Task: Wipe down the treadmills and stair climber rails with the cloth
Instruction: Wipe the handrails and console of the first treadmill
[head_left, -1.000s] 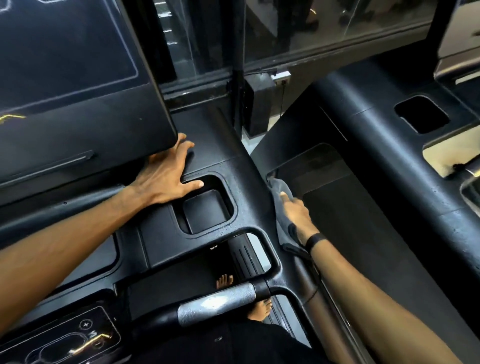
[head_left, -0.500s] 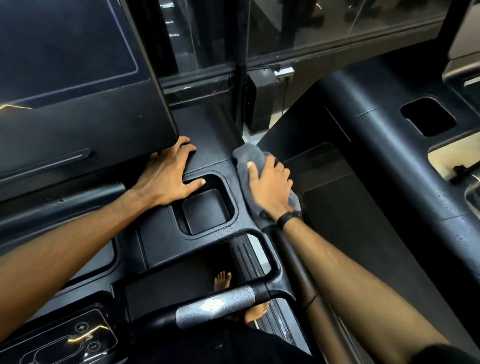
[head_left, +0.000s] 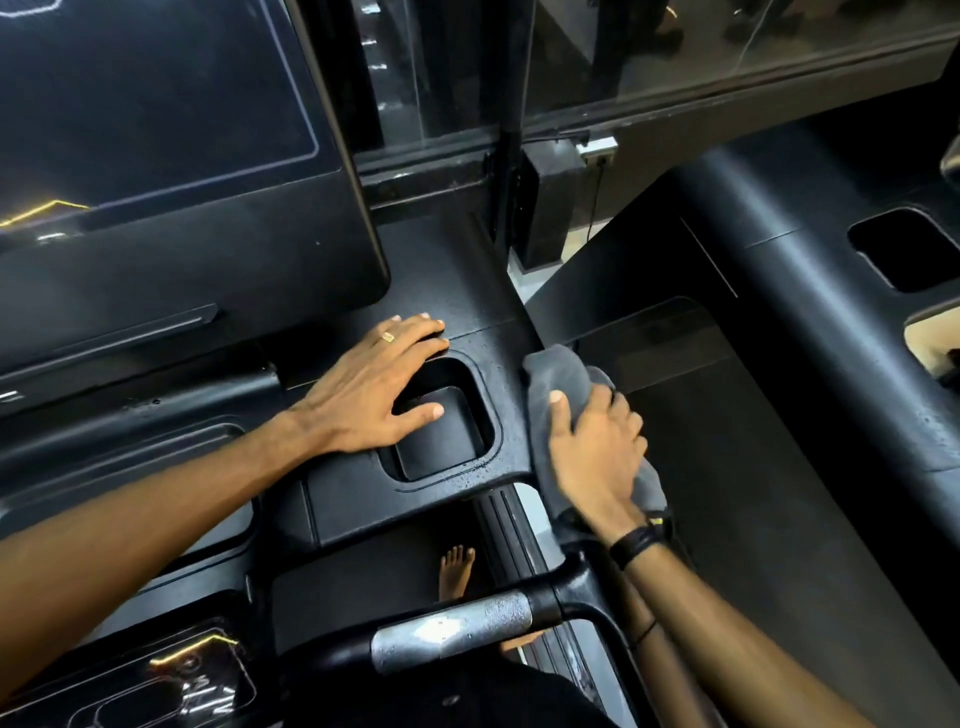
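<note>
The right hand gripped the crumpled grey cloth against the black treadmill console edge to scrub it, while the left hand lay spread flat for bracing.

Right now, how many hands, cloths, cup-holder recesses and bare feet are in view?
hands: 2, left, right
grey cloth: 1
cup-holder recesses: 2, near, far right
bare foot: 1
Total: 6

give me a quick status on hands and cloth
Left hand flat on console beside cup recess. Right hand pressing grey cloth on console's right edge. Nothing in the way.
</note>
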